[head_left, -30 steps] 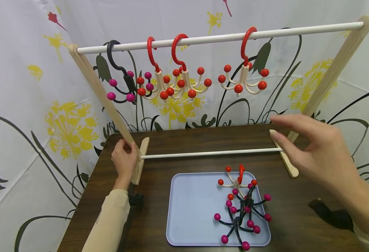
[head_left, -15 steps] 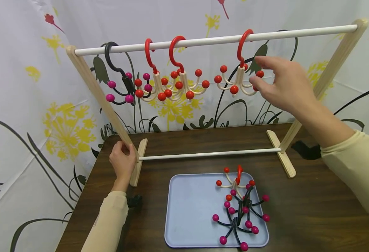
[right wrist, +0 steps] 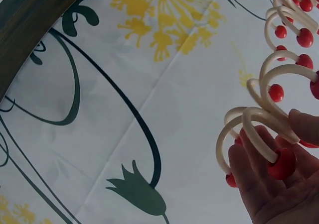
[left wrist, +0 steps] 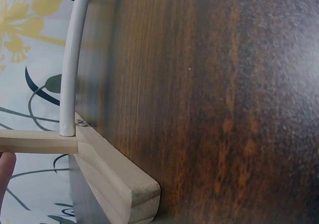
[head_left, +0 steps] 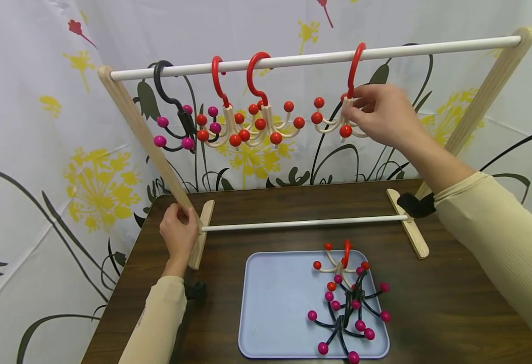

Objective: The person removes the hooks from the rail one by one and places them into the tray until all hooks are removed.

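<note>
My right hand (head_left: 379, 112) pinches the cream stem of the rightmost red-hooked hanger (head_left: 356, 68), just under its hook. This hanger hangs from the white top rail (head_left: 313, 59) of a wooden rack; in the right wrist view its curved cream arms (right wrist: 259, 144) end in red balls beside my fingers. Low on the rack's left post (head_left: 145, 144), my left hand (head_left: 179, 233) grips the wood with thumb and fingers. Farther left on the rail hang two more red-hooked hangers (head_left: 269, 119) and a black hanger (head_left: 185, 120) with magenta balls.
A pale blue tray (head_left: 270, 303) lies in front of the rack, bearing a red-hooked hanger (head_left: 340, 265) and tangled black hangers (head_left: 340, 323) at its right side. A white lower bar (head_left: 302, 223) joins the rack's feet. Behind stands a flowered curtain (head_left: 20, 126).
My right hand has come up and left from beside the rack to the rightmost hanger and taken hold of its stem. That hanger has turned slightly. My left hand stays on the post.
</note>
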`<action>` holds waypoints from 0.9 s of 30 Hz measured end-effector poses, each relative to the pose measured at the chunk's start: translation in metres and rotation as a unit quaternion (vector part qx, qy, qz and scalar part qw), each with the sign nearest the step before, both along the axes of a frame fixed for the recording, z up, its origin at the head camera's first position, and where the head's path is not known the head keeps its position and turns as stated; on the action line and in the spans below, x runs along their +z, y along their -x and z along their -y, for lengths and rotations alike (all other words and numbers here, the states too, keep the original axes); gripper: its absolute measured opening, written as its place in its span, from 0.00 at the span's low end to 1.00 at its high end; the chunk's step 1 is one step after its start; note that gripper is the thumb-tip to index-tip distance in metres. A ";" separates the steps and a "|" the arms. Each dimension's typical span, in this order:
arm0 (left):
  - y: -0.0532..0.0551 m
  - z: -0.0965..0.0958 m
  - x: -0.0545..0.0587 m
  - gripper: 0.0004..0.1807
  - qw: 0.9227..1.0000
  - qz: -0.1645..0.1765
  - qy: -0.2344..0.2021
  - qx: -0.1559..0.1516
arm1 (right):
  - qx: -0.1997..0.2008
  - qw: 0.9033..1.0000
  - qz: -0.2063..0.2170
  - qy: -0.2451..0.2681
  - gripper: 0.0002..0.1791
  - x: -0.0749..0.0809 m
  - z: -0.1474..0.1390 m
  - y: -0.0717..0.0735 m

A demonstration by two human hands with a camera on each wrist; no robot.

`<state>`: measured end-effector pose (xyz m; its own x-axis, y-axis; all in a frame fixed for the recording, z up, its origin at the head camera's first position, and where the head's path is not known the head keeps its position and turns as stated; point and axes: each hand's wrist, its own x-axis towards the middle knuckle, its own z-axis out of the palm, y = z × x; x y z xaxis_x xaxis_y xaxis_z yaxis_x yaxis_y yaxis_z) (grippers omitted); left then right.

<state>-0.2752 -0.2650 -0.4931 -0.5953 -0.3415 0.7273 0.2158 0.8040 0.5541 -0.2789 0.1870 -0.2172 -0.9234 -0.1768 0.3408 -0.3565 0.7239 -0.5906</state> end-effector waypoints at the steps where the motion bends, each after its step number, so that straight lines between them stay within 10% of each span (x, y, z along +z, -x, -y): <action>1: 0.000 0.000 0.000 0.08 1.000 0.000 0.000 0.000 | -0.002 1.000 -0.003 0.002 0.23 0.000 0.000 0.001; 27: 0.001 0.002 -0.002 0.09 1.000 0.003 -0.006 -0.001 | 0.016 0.996 -0.049 0.077 0.17 0.019 -0.020 -0.016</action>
